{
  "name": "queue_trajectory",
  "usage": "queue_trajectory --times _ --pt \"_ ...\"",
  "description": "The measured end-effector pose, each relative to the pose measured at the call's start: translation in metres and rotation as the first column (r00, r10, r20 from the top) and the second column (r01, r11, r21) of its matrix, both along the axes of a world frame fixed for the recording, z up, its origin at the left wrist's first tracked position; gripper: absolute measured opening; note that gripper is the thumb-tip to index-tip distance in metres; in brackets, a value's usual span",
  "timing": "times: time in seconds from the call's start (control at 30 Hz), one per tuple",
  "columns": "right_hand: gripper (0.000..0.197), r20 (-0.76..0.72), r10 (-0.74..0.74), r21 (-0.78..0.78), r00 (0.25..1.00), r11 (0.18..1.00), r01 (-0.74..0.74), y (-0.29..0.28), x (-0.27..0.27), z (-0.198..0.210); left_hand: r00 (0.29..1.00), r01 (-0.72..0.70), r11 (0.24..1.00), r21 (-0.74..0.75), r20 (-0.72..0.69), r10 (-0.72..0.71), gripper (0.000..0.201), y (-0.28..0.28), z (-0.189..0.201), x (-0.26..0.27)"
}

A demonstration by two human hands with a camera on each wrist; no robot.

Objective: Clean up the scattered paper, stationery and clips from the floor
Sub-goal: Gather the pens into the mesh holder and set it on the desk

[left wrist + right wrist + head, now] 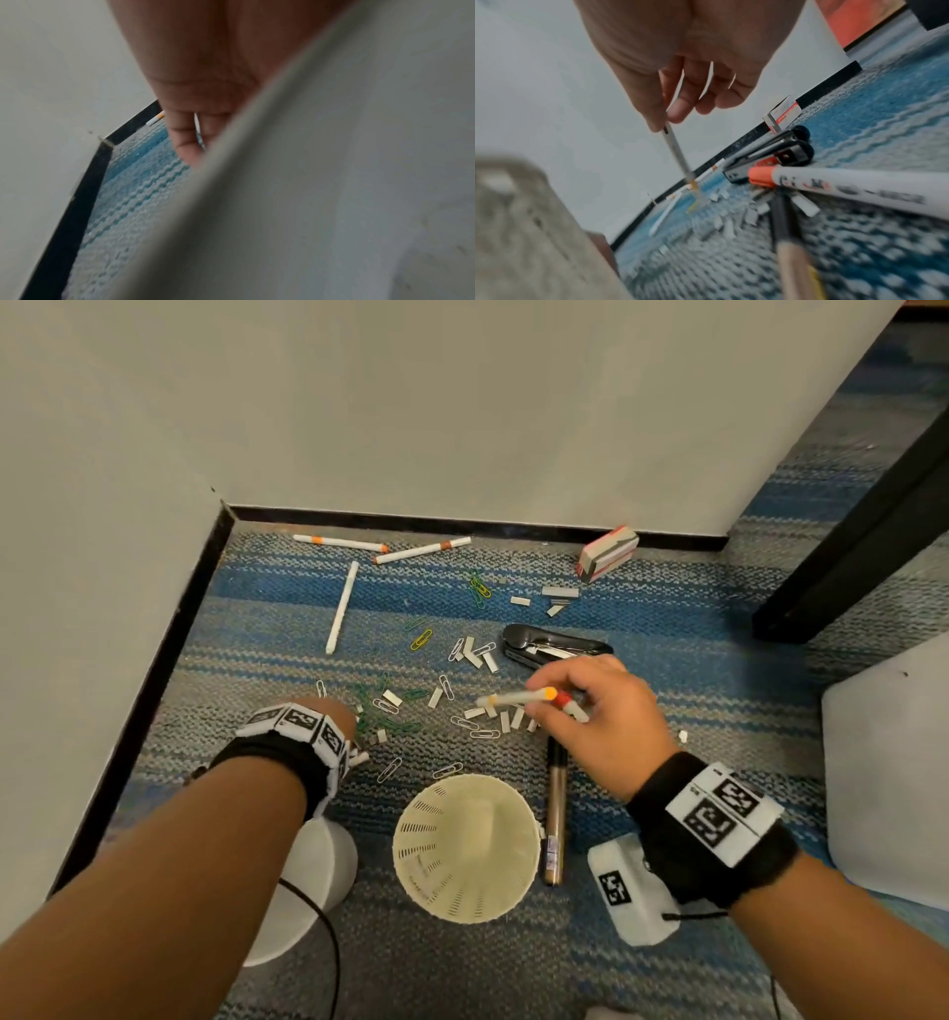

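Observation:
My right hand (536,698) (666,121) pinches a thin white pen with an orange band (516,698) (677,156) between thumb and forefinger, just above the carpet. Beneath that hand lie a red-capped white marker (571,706) (834,186) and a gold marker (556,814) (793,253). My left hand (334,716) reaches down among green and silver paper clips (390,711); its wristband hides the fingers. In the left wrist view two straight fingers (186,140) show and the rest is covered. Staple strips (475,654) lie scattered. Three more white pens (341,608) rest near the wall.
A cream perforated basket (467,847) (513,223) stands on the carpet between my arms. A white cup (323,865) sits under my left forearm. A black stapler (554,644) (770,156) and a staple box (606,554) (782,113) lie beyond. Walls close the corner; a dark post (852,557) stands right.

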State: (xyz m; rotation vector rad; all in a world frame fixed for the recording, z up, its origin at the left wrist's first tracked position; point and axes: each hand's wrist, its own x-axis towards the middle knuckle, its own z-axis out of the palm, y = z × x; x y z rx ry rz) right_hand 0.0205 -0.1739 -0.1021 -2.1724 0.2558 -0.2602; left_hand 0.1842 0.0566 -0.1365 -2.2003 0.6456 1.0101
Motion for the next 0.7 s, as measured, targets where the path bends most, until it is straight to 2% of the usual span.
queue_trajectory --times 0.07,0.17,0.27,0.4,0.57,0.7 --pt "0.011 0.061 -0.037 0.127 0.997 0.991 0.029 -0.002 0.0 0.014 0.999 0.027 0.999 -0.02 0.021 -0.026 0.034 -0.002 -0.003 -0.003" --pt "0.008 0.093 -0.061 0.355 0.994 0.935 0.024 -0.002 0.0 0.03 0.998 0.053 0.997 -0.063 0.045 -0.05 0.025 -0.005 0.006 -0.015" --pt "0.012 0.144 -0.034 0.442 0.989 0.896 -0.034 0.001 0.0 0.04 0.996 0.029 0.996 -0.088 0.086 -0.021 0.035 -0.003 0.014 -0.021" --pt "0.013 0.139 0.039 0.374 0.989 0.923 -0.089 0.008 -0.007 0.045 0.998 0.012 0.994 -0.11 0.067 -0.005 0.035 0.005 0.017 -0.022" --pt "0.014 0.076 0.13 0.211 0.989 0.967 -0.144 0.014 -0.019 0.044 0.992 0.026 0.982 -0.186 0.123 -0.003 0.032 0.002 0.018 -0.029" --pt "0.018 0.031 0.099 0.178 0.995 0.979 -0.103 0.013 -0.02 0.037 0.987 0.027 0.958 -0.287 0.162 0.02 0.049 0.001 0.017 -0.036"
